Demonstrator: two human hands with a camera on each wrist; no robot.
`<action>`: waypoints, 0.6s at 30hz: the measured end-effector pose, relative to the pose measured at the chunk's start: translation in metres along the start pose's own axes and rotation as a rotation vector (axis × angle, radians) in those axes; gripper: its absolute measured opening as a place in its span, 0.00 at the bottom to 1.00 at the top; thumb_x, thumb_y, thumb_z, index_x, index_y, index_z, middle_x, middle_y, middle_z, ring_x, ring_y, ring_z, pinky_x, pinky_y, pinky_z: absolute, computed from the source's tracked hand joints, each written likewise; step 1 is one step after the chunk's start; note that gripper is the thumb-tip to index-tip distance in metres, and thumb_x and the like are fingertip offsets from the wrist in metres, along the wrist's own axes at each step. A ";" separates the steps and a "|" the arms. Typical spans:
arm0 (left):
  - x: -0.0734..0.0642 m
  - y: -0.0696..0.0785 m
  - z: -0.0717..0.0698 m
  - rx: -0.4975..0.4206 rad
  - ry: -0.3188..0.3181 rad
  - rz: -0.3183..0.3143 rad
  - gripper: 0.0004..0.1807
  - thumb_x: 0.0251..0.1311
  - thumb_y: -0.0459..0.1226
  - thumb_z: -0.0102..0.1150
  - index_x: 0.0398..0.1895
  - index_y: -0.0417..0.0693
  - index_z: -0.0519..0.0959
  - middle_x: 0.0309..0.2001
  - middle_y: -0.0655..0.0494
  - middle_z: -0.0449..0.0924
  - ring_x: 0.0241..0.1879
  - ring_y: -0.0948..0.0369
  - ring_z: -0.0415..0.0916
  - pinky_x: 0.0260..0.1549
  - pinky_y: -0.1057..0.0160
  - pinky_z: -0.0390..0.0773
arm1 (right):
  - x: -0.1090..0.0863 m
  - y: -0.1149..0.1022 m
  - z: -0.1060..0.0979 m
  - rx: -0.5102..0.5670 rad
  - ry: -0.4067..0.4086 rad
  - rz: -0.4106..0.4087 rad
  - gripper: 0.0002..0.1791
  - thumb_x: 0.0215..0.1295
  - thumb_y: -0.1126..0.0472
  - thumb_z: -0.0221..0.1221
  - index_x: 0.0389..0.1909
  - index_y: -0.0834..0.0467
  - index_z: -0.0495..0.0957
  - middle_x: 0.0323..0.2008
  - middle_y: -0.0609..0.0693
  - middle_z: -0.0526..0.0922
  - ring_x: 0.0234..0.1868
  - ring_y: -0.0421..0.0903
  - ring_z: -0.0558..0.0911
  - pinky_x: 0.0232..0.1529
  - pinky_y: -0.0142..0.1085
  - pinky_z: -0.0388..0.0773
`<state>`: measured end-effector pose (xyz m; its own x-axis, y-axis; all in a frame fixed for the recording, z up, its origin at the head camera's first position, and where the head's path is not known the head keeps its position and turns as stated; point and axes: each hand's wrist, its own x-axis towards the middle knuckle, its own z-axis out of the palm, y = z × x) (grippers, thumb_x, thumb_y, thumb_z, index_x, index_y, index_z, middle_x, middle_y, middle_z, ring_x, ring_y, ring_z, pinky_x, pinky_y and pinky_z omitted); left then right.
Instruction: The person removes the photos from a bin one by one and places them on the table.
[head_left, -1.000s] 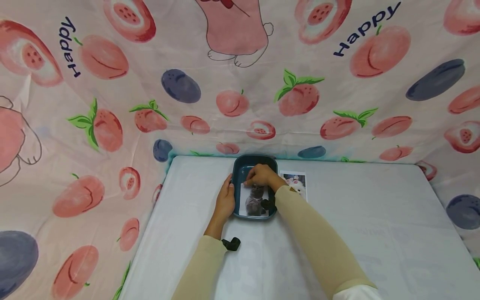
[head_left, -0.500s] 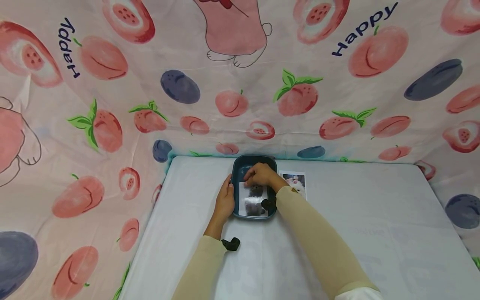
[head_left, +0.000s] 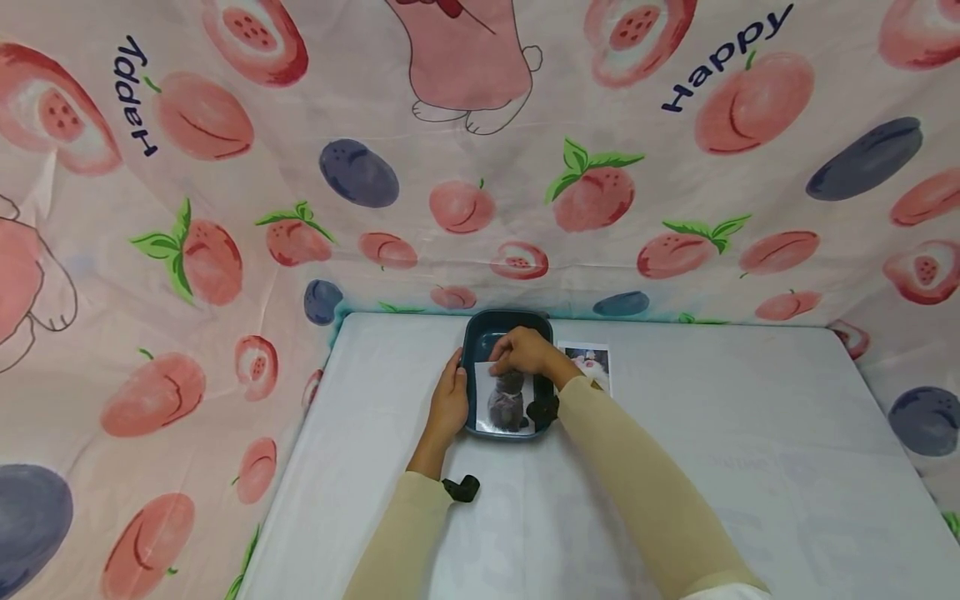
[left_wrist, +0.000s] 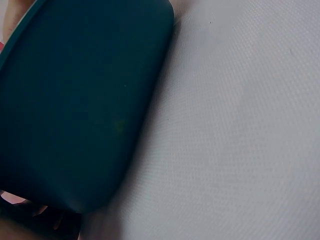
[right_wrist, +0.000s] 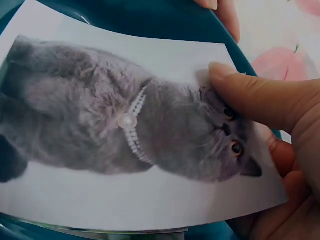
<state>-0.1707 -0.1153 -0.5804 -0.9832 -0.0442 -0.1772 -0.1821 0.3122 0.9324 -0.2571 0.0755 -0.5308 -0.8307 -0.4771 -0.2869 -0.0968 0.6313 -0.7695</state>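
A dark teal rectangular tray [head_left: 477, 335] stands at the back of the white table. My left hand [head_left: 448, 407] holds its left side, with fingertips [right_wrist: 227, 12] showing at the rim in the right wrist view. Over the tray, my right hand [head_left: 522, 352] pinches a photo of a grey cat [right_wrist: 100, 110] with a pearl collar. The thumb lies on top of the print near the cat's head, and the other fingers are curled underneath. The print bends slightly. Edges of further prints [right_wrist: 125, 233] peek out below it. In the left wrist view, the tray's outer wall [left_wrist: 85, 100] fills the left half.
Another photo [head_left: 588, 358], of a white animal, lies on the table just right of the tray, partly covered by the right sleeve [head_left: 637, 467]. Behind the table [head_left: 735, 433] hangs a pink fruit-patterned cloth [head_left: 480, 150], which also runs along the left and right sides.
The cat photo has shifted slightly, and the glare across it half a second ago is gone. My right hand keeps its pinch; my left hand stays at the tray.
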 end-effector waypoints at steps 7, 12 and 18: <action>0.001 -0.001 0.000 -0.008 0.006 0.020 0.27 0.83 0.46 0.36 0.81 0.60 0.58 0.80 0.52 0.57 0.80 0.49 0.51 0.77 0.42 0.53 | -0.007 -0.004 -0.001 -0.038 0.017 -0.056 0.06 0.66 0.54 0.69 0.40 0.50 0.90 0.34 0.44 0.90 0.38 0.41 0.83 0.45 0.38 0.80; 0.000 0.000 0.000 -0.004 0.006 0.019 0.27 0.83 0.46 0.36 0.81 0.60 0.57 0.80 0.52 0.57 0.80 0.49 0.51 0.77 0.41 0.53 | -0.014 -0.001 -0.005 -0.077 -0.010 -0.108 0.11 0.69 0.56 0.66 0.48 0.54 0.89 0.39 0.46 0.90 0.41 0.43 0.83 0.49 0.40 0.81; -0.001 0.001 0.001 -0.013 0.009 0.021 0.27 0.83 0.46 0.36 0.81 0.59 0.57 0.80 0.52 0.57 0.80 0.49 0.51 0.77 0.41 0.53 | -0.023 0.003 -0.010 -0.098 -0.030 -0.150 0.13 0.70 0.59 0.64 0.54 0.51 0.87 0.55 0.50 0.87 0.56 0.50 0.83 0.59 0.49 0.81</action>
<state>-0.1694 -0.1136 -0.5800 -0.9869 -0.0464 -0.1546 -0.1614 0.3008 0.9399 -0.2438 0.0945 -0.5206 -0.7862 -0.5876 -0.1911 -0.2726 0.6074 -0.7461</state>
